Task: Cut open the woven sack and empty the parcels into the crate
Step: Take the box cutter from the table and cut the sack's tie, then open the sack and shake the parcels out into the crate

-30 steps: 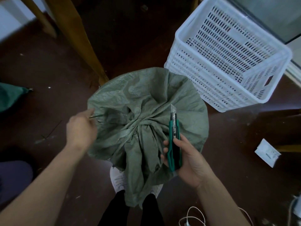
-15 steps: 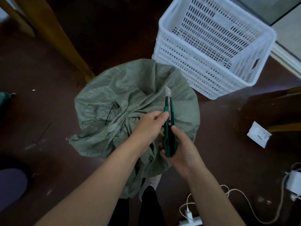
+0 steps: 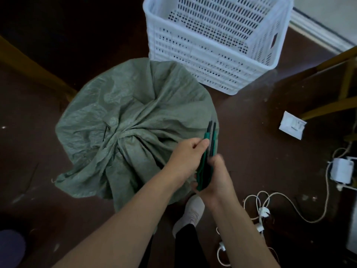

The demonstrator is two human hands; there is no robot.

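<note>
A full grey-green woven sack [image 3: 123, 113] stands on the dark floor, its mouth gathered and tied into a knot near the middle. A green and black utility knife [image 3: 209, 144] points away from me over the sack's right edge; no blade shows at its tip. My right hand [image 3: 216, 176] grips the knife's handle from below. My left hand [image 3: 188, 154] pinches the knife's green slider between thumb and fingers. The white perforated plastic crate [image 3: 193, 51] stands empty just behind the sack to the right.
A wooden table leg [image 3: 32, 68] slants along the left. A small white paper parcel [image 3: 291, 124] lies on the floor at right. White cables [image 3: 270, 207] and a charger [image 3: 341, 170] lie at lower right. My shoe [image 3: 191, 211] stands under the sack's near edge.
My left hand left the sack's left side and came across to the knife. The blade that stuck out of the knife's tip earlier is no longer visible. The view shifted right.
</note>
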